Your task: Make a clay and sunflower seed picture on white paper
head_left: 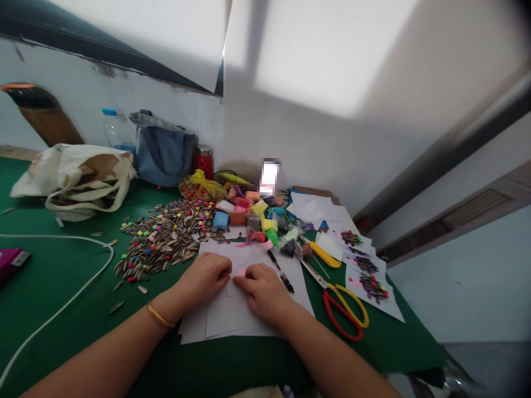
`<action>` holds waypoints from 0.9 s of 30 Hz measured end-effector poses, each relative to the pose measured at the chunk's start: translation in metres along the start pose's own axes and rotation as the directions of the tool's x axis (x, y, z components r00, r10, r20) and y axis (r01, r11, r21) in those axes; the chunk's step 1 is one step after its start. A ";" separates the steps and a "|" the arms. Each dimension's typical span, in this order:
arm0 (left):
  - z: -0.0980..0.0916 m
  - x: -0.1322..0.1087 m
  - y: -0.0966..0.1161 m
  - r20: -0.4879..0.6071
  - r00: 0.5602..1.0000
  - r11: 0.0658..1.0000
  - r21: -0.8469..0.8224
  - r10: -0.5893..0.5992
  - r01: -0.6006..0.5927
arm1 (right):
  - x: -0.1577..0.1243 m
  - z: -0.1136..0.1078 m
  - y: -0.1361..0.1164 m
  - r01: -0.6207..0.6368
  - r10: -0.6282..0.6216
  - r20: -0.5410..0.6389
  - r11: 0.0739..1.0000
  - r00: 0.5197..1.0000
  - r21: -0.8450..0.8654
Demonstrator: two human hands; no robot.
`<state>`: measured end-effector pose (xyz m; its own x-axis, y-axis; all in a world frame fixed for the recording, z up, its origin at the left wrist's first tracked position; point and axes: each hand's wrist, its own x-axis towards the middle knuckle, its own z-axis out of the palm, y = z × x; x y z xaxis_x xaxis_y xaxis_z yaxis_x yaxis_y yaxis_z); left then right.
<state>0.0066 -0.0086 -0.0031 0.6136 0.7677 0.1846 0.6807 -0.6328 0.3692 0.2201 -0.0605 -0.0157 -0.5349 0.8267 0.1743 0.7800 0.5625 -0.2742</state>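
My left hand (pixel 211 275) and my right hand (pixel 265 287) meet over a stack of white paper sheets (pixel 232 320), fingertips almost touching. Both are closed in a pinch. Whatever is between the fingertips is too small to make out. A pink patch, perhaps soft clay (pixel 242 272), shows just beside my right fingers. A gold bangle (pixel 157 314) circles my left wrist. Right of my right hand, a black pen (pixel 281 271) lies on the paper. Farther right are scissors (pixel 342 309) with red and yellow handles and a yellow utility knife (pixel 326 254).
A pile of sunflower seeds with coloured beads (pixel 166 237) spreads to the left. Wrapped clay blocks (pixel 238 218) stand behind the paper. Decorated sheets (pixel 394 304) lie at right. Bags (pixel 166 152), a lit phone (pixel 269 176) and a white cable (pixel 78 290) are also on the green table (pixel 62 342).
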 end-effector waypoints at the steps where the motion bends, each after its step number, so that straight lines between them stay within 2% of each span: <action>1: 0.000 0.000 -0.001 0.006 1.000 1.000 -0.014 0.016 -0.016 | 0.000 0.000 0.001 0.001 -0.001 0.001 1.000 1.000 0.009; 4: 0.000 -0.001 0.000 0.016 0.996 0.996 0.018 0.085 -0.085 | 0.000 0.000 0.001 0.009 -0.009 -0.002 1.000 1.000 0.017; 7: 0.001 -0.002 0.006 0.019 0.993 0.986 0.121 0.113 -0.115 | 0.000 0.001 0.000 0.011 -0.011 -0.006 1.000 1.000 -0.003; 12: 0.005 -0.002 0.017 0.009 0.993 0.955 0.275 0.115 -0.113 | 0.000 0.004 -0.001 0.000 0.000 -0.004 1.000 1.000 -0.025; 16: 0.010 -0.002 0.018 -0.007 0.996 0.955 0.284 0.086 -0.080 | 0.000 0.004 -0.001 0.000 0.000 0.006 1.000 1.000 -0.024; 19: 0.010 -0.001 0.011 0.020 0.998 0.982 0.176 0.062 -0.065 | 0.000 0.003 -0.001 0.004 -0.004 -0.003 0.999 1.000 -0.031; 22: 0.003 0.001 0.003 0.063 0.996 0.992 -0.114 0.055 -0.048 | 0.000 0.003 -0.001 0.009 -0.010 -0.017 0.999 1.000 -0.039; 25: -0.004 0.002 -0.003 -0.045 0.999 0.931 -0.364 0.010 -0.025 | 0.000 0.001 0.000 0.018 -0.018 -0.022 1.000 1.000 -0.023; 27: -0.007 0.002 -0.005 -0.112 0.992 0.932 -0.362 -0.051 0.007 | 0.000 0.000 0.001 0.020 -0.020 -0.027 1.000 0.999 0.011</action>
<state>0.0013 -0.0028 0.0016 0.5290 0.8057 0.2666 0.4938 -0.5477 0.6754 0.2207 -0.0600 -0.0157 -0.5410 0.8156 0.2053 0.7658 0.5786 -0.2807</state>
